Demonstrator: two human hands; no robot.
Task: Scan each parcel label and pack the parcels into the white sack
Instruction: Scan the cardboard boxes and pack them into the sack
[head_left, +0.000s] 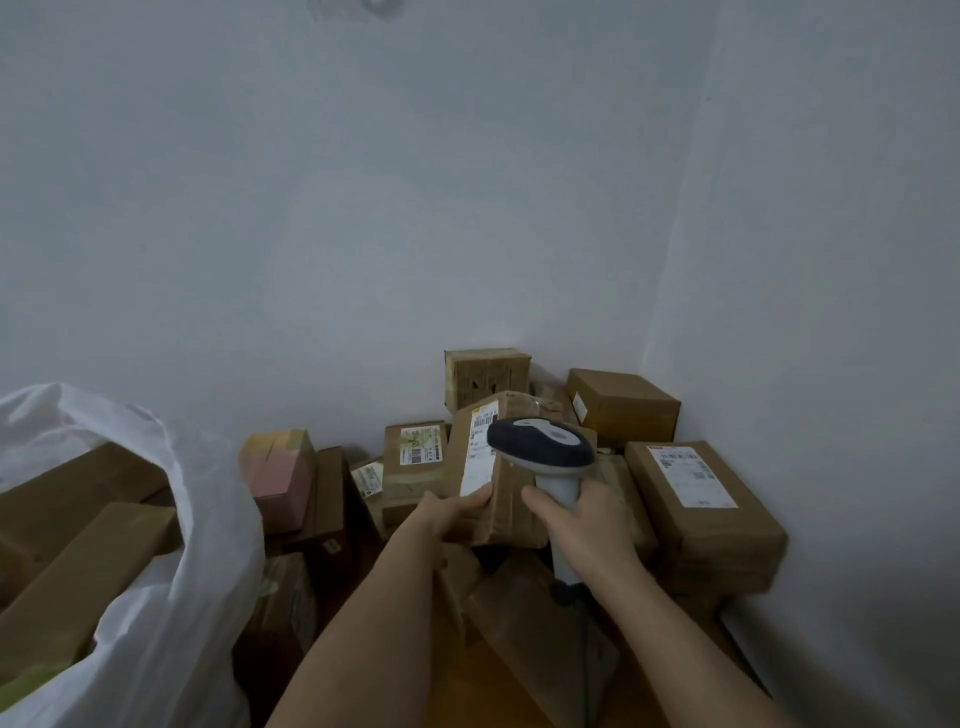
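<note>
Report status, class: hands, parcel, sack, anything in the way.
Left hand grips labelled parcel; right hand grips scanner, head over the label. White sack at left, boxes already inside. Nothing in the way.

A single wide-angle camera worn on the person's head is looking forward and slightly down into a room corner, with the pale grey painted wall (363, 182) filling the upper half of the picture. It is sitting close over both bare forearms, which are reaching in from the bottom edge toward a heap of brown cardboard parcels (701, 493) in the corner. The crumpled white plastic sack (171, 597) is bulging in at the lower left edge, bent by the lens.
</note>
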